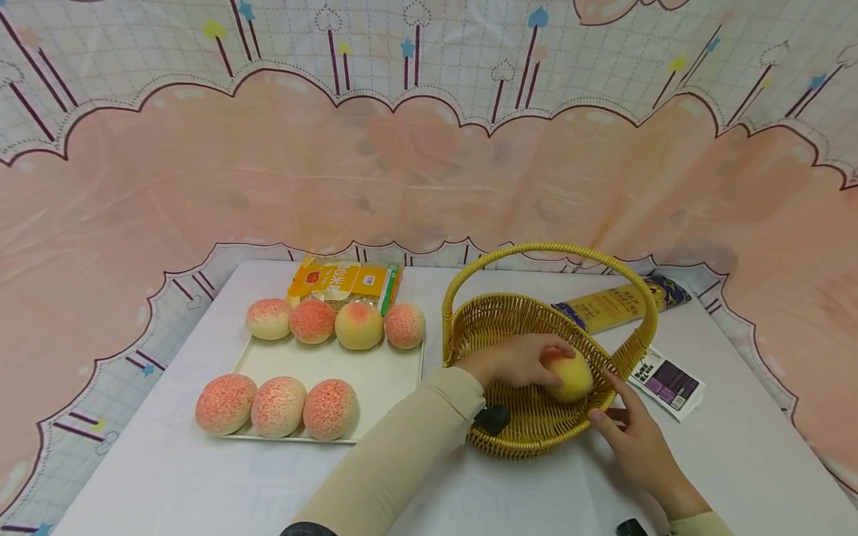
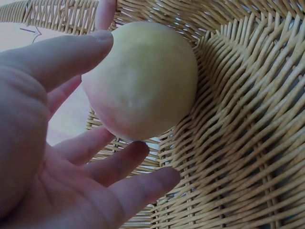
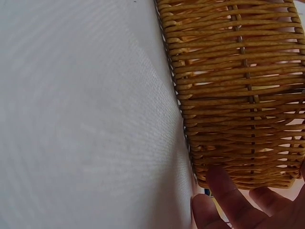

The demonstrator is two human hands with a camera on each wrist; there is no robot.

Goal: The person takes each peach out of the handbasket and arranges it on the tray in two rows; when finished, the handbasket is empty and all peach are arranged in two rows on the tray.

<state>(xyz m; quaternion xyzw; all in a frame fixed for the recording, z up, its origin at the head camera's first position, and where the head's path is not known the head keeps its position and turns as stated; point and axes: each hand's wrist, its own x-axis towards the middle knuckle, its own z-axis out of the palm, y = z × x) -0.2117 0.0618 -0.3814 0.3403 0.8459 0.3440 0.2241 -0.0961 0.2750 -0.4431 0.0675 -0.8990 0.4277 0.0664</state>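
My left hand (image 1: pixel 519 361) reaches into a yellow wicker basket (image 1: pixel 509 443) and holds a yellow peach with a red blush (image 1: pixel 574 377) near the basket's right inner wall. In the left wrist view, the thumb and a finger touch the peach (image 2: pixel 143 81), while the other fingers (image 2: pixel 143 188) spread out below it. At the basket's right side, my right hand (image 1: pixel 633 439) rests spread fingertips against the outside and rim. The right wrist view has its fingers (image 3: pixel 228 191) touching the lower weave of the basket (image 3: pixel 238 95); part of this hand is cut off.
Left of the basket, a cream tray (image 1: pixel 375 372) carries several pink-speckled peaches (image 1: pixel 331 409) in two rows. Behind it lies an orange food packet (image 1: pixel 348 279). A gold packet (image 1: pixel 603 307) and a white-and-purple packet (image 1: pixel 670 383) lie beyond the basket's right side. The basket's handle (image 1: pixel 550 249) arches overhead.
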